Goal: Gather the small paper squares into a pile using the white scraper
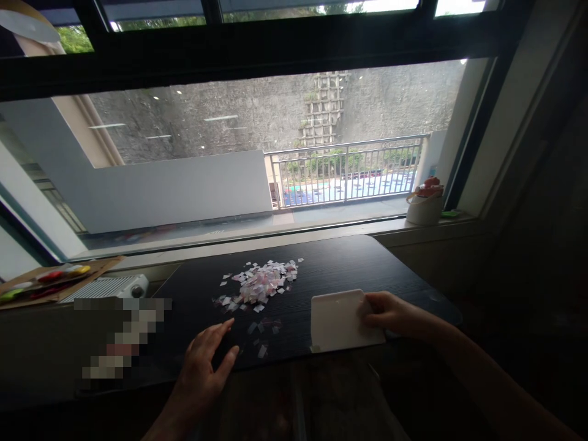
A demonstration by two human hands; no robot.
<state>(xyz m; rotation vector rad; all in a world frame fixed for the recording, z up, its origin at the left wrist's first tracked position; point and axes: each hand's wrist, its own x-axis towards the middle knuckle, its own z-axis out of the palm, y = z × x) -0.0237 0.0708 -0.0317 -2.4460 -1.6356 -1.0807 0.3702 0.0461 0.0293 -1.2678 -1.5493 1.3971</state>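
Note:
My right hand (390, 313) grips the right edge of a white rectangular piece (340, 320) with rounded corners, at the table's front edge. Whether it is a tray, a box or a card I cannot tell. My left hand (209, 352) holds nothing; its thumb and fingers are apart near the table's front edge. Beyond and to the right of its fingertips lies a heap of small whitish square pieces (264, 283), some tinted pink. A few clear-looking pieces (263, 351) are scattered between the heap and the front edge. All of this is on a black wood-grain table (340, 263).
A window with a sill (220, 240) runs behind the table. A white bottle with a reddish lid (425, 205) stands on the sill at the right. To the left are a white ridged device (105, 288) and brown cardboard (103, 266) bearing colourful items.

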